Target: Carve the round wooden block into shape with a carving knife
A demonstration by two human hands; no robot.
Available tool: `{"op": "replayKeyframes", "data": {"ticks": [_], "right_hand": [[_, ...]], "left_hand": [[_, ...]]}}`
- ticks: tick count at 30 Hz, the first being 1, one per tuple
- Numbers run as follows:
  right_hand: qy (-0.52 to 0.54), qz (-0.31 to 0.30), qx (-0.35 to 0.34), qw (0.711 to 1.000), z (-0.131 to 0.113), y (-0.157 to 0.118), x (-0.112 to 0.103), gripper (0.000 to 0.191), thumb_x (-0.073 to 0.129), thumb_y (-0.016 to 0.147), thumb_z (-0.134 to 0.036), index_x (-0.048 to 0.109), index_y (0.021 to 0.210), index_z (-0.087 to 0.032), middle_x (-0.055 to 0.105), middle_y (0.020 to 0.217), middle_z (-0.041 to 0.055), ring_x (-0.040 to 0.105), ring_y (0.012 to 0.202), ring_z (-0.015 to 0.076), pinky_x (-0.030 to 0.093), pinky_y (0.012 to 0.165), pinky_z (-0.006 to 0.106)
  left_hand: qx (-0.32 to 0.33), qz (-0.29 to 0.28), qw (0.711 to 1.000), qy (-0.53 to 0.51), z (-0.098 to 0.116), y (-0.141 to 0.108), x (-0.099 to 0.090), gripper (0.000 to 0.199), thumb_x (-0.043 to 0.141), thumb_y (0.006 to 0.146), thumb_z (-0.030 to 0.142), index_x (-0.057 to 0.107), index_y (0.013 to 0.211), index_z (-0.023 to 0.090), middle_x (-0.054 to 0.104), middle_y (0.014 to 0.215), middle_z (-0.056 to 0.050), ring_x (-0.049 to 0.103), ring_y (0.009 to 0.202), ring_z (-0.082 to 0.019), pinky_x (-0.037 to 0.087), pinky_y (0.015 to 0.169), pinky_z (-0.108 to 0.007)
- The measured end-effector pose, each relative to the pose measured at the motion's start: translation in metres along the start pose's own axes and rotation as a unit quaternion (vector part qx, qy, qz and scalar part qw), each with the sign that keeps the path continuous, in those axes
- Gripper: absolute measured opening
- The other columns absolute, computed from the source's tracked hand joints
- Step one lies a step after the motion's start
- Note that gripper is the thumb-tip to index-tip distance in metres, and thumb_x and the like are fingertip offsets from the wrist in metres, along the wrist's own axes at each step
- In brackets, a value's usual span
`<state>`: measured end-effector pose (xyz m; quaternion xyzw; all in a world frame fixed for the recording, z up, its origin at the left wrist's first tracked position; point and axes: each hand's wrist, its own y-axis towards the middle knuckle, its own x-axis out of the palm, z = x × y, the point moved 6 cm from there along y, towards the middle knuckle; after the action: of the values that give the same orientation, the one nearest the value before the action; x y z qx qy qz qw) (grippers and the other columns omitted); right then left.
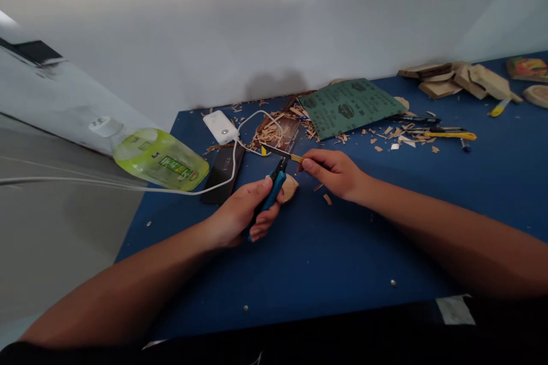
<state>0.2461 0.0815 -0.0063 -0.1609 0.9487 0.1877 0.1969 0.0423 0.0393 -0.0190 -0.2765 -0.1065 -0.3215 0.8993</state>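
Observation:
My left hand (246,211) is closed around pliers (274,191) with blue and black handles, jaws pointing up and away. My right hand (331,171) pinches the tan handle of a small knife (278,151), its thin dark blade pointing left. The pliers' jaws meet the knife near where blade and handle join; whether they grip it I cannot tell. Something small and yellow (264,149) shows at the blade's tip. Below the hands a pale rounded wood piece (290,188) lies on the blue table (325,274), partly hidden by my left hand.
Wood shavings (269,128) and green sandpaper (351,107) lie along the wall. At left are a bottle of yellow-green liquid (160,159), a white power bank (220,126) with a white cable (234,162), and a dark phone (222,174). Wood pieces (466,80) and a yellow cutter (449,135) lie right.

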Motion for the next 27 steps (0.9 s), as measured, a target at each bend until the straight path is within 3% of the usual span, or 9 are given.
{"op": "replayKeyframes", "data": {"ticks": [9, 18, 22, 27], "right_hand": [[0.051, -0.007, 0.013, 0.999, 0.001, 0.003, 0.002, 0.041, 0.055, 0.107, -0.053, 0.072, 0.095, -0.018, 0.06, 0.076, -0.001, 0.054, 0.07, 0.0134, 0.042, 0.064, 0.026], [0.06, 0.002, -0.017, 0.998, -0.008, 0.004, 0.0, 0.039, 0.056, 0.106, -0.051, 0.073, 0.093, -0.018, 0.068, 0.081, 0.0009, 0.057, 0.074, 0.0141, 0.044, 0.068, 0.026], [0.061, -0.006, 0.02, 0.998, 0.006, 0.005, 0.002, 0.042, 0.055, 0.105, -0.055, 0.073, 0.094, -0.018, 0.069, 0.082, 0.002, 0.058, 0.073, 0.0152, 0.044, 0.066, 0.027], [0.046, -0.012, 0.047, 0.998, 0.023, 0.008, 0.002, 0.044, 0.058, 0.104, -0.057, 0.074, 0.091, -0.018, 0.061, 0.072, -0.0013, 0.049, 0.064, 0.0126, 0.038, 0.06, 0.026]], "left_hand": [[0.007, -0.002, 1.0, 0.004, 0.001, 0.0, 0.001, 0.046, 0.054, 0.104, 0.065, 0.059, 0.098, 0.02, 0.044, 0.053, 0.009, 0.031, 0.035, -0.007, 0.038, 0.033, -0.017], [0.018, 0.008, 1.0, 0.005, 0.001, -0.002, 0.003, 0.044, 0.054, 0.104, 0.063, 0.059, 0.1, 0.02, 0.045, 0.055, 0.009, 0.031, 0.036, -0.007, 0.038, 0.034, -0.016], [0.061, 0.008, 0.998, -0.014, 0.01, -0.008, 0.001, 0.044, 0.054, 0.105, 0.063, 0.059, 0.099, 0.02, 0.044, 0.054, 0.009, 0.03, 0.035, -0.007, 0.038, 0.034, -0.016], [0.114, -0.055, 0.992, -0.026, 0.022, -0.026, 0.01, 0.043, 0.059, 0.102, 0.062, 0.063, 0.098, 0.019, 0.047, 0.054, 0.007, 0.034, 0.036, -0.007, 0.042, 0.035, -0.017]]}}
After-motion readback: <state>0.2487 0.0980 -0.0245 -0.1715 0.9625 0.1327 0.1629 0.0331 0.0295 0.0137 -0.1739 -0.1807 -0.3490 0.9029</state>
